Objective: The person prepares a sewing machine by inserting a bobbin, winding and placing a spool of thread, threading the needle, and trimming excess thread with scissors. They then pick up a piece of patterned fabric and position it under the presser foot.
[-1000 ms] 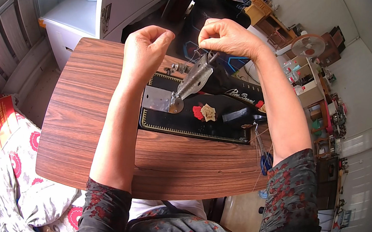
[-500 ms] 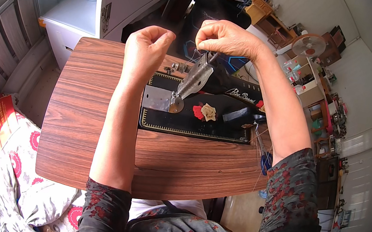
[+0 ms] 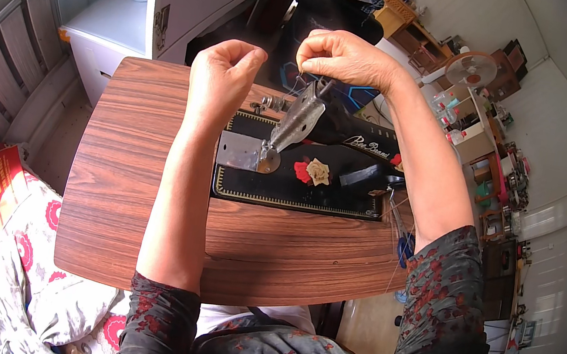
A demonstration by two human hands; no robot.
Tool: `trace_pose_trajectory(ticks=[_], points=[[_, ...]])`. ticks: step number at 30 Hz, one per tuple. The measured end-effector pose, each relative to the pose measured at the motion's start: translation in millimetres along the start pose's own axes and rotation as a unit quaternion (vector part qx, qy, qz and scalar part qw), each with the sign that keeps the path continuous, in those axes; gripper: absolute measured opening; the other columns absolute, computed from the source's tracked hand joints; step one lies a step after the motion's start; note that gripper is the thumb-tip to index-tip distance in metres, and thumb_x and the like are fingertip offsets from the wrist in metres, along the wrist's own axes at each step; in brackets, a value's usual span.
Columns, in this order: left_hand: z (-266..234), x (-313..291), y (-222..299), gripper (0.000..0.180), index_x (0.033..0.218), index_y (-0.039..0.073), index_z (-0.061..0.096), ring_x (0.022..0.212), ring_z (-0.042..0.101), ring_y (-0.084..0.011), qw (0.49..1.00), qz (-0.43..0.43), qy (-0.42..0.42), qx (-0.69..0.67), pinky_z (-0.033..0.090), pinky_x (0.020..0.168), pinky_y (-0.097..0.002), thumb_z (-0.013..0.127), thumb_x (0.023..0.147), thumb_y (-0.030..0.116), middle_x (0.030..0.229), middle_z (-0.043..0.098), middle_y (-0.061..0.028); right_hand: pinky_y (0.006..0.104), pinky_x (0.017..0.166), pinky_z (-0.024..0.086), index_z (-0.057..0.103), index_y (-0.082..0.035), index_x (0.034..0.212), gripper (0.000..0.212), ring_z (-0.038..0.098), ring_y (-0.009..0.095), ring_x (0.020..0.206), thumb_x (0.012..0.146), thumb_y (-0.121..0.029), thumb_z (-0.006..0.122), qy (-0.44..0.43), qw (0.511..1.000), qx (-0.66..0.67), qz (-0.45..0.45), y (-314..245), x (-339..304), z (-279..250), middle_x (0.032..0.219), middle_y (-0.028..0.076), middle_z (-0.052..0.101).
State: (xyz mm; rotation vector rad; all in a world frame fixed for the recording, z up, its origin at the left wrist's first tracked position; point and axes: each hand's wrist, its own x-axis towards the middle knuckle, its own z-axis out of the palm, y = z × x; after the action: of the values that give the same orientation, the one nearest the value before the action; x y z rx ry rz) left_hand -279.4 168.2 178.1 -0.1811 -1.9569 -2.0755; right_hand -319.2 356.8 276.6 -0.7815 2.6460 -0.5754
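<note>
A black sewing machine (image 3: 343, 125) with a silver faceplate stands on a brown wood-grain table (image 3: 126, 173). Above the top of its head, my right hand (image 3: 338, 55) is closed in a pinch. A thin thread (image 3: 294, 87) runs from these fingertips down toward the machine's tension knob (image 3: 276, 103). Further left, my left hand (image 3: 224, 77) is raised beside the machine, thumb and forefinger pressed together. Whatever it may hold is too fine to make out. Below the faceplate lie the metal slide plate (image 3: 239, 151) and the black bed (image 3: 267, 188) with flower decoration.
Blue-handled scissors (image 3: 404, 248) hang near the table's right edge among loose threads. A white cabinet with a glass top (image 3: 109, 28) stands at the far left. Patterned cloth (image 3: 35, 270) lies at the lower left. Cluttered shelves and a fan (image 3: 471, 70) are on the right.
My right hand has shifted very slightly left, its pinch kept closed. My left hand and the machine look unmoved.
</note>
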Motion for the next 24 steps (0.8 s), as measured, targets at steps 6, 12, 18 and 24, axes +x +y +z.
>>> trace_pose_trajectory(ticks=[6, 12, 18, 24], points=[[-0.8, 0.6, -1.9, 0.018, 0.09, 0.0, 0.069, 0.067, 0.053, -0.0051, 1.0, 0.004, 0.005, -0.012, 0.043, 0.06, -0.0199, 0.064, 0.085, 0.016, 0.075, 0.064, -0.0015, 0.0255, 0.074, 0.041, 0.061, -0.005, 0.081, 0.014, 0.05, 0.009, 0.079, 0.083, -0.018, 0.061, -0.002, 1.0, 0.006, 0.016, -1.3, 1.1, 2.2, 0.082, -0.001, 0.051], [-0.7, -0.4, 0.2, 0.018, 0.09, 0.0, 0.069, 0.067, 0.052, -0.0048, 1.0, -0.004, 0.003, -0.008, 0.042, 0.059, -0.0197, 0.064, 0.085, 0.016, 0.075, 0.064, -0.0012, 0.0225, 0.055, 0.041, 0.061, -0.009, 0.081, 0.014, 0.049, 0.006, 0.062, 0.082, -0.022, 0.061, 0.011, 1.0, -0.001, -0.022, 7.0, 3.2, 3.7, 0.071, -0.004, 0.053], [-0.7, 1.0, -2.1, 0.017, 0.09, 0.0, 0.069, 0.068, 0.053, -0.0052, 1.0, -0.003, 0.002, -0.007, 0.043, 0.06, -0.0197, 0.064, 0.085, 0.016, 0.076, 0.065, -0.0018, 0.0235, 0.064, 0.041, 0.061, -0.007, 0.081, 0.014, 0.049, 0.008, 0.071, 0.083, -0.02, 0.061, -0.006, 1.0, 0.0, -0.002, 0.2, 2.4, 2.6, 0.077, -0.002, 0.052], [-0.3, 1.5, -3.0, 0.017, 0.09, -0.001, 0.069, 0.071, 0.055, -0.0061, 1.0, 0.001, -0.002, -0.007, 0.045, 0.064, -0.0203, 0.064, 0.084, 0.015, 0.078, 0.066, -0.0031, 0.0252, 0.073, 0.041, 0.061, -0.005, 0.081, 0.014, 0.05, 0.009, 0.078, 0.083, -0.018, 0.061, -0.012, 1.0, 0.009, 0.016, -3.4, 1.6, 2.5, 0.082, -0.001, 0.051]])
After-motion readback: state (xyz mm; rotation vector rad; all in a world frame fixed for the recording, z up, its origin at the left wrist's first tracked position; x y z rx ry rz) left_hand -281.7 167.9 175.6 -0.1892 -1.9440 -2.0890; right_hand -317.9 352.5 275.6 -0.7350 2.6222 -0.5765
